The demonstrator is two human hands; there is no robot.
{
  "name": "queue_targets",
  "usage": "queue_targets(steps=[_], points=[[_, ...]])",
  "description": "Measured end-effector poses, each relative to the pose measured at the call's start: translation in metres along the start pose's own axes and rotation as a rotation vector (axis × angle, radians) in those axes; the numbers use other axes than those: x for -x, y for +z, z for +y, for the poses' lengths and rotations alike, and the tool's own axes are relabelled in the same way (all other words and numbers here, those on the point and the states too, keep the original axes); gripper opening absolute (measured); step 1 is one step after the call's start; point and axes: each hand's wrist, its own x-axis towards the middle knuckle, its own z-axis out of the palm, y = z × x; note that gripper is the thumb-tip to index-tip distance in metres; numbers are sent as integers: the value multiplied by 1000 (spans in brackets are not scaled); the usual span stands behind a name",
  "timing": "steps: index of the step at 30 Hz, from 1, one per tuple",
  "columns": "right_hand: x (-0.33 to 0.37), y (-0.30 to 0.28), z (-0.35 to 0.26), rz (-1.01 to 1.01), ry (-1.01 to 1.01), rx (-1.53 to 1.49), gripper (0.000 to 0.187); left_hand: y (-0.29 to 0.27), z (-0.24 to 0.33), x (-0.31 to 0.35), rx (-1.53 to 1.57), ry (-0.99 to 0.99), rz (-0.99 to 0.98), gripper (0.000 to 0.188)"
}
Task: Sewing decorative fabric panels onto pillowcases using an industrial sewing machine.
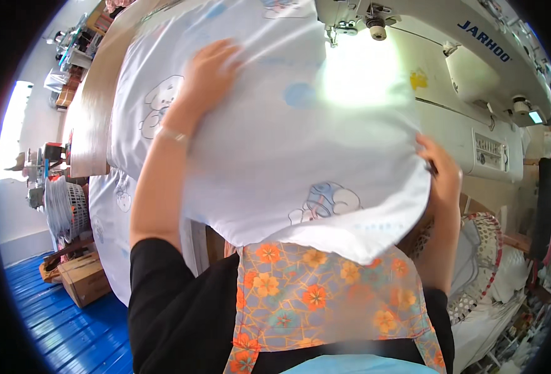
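Note:
A large piece of white fabric [256, 143], printed with cartoon animals and pale blue dots, spreads over the sewing table and hangs down against my apron. My left hand [213, 71] lies on its upper left part, fingers stretched out and slightly blurred. At the fabric's right edge, my right hand [440, 171] is closed on the cloth, and the near edge curls up beside it. The sewing machine [500, 50] stands at the upper right, its needle area [333, 37] above the fabric's far edge. A bright work light washes out the cloth there.
A wooden table surface [92, 131] borders the fabric on the left. Beyond it are a white plastic basket [74, 209] and a cardboard box [85, 277] on the blue floor [69, 336]. A red-rimmed, cloth-lined basket [493, 249] stands at the lower right.

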Motion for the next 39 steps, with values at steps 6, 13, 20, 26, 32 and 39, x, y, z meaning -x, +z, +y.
queue_targets(steps=[6,13,20,26,32,39], points=[[52,-13,19,54,-18,-64,18,-102,-157,143,-475,-875,-137,60],[72,-7,29,134,-72,-98,16,-113,-169,157,-58,-873,23,56],[62,-4,22,198,-51,-54,16,-103,-171,146,-28,-848,98,51],[62,-9,23,192,-14,-77,15,-98,-193,138,-44,-848,67,51],[49,-6,23,165,54,-102,16,-96,-217,140,-14,-786,36,53],[53,-11,12,240,39,-66,15,-96,-215,128,13,-833,16,54]])
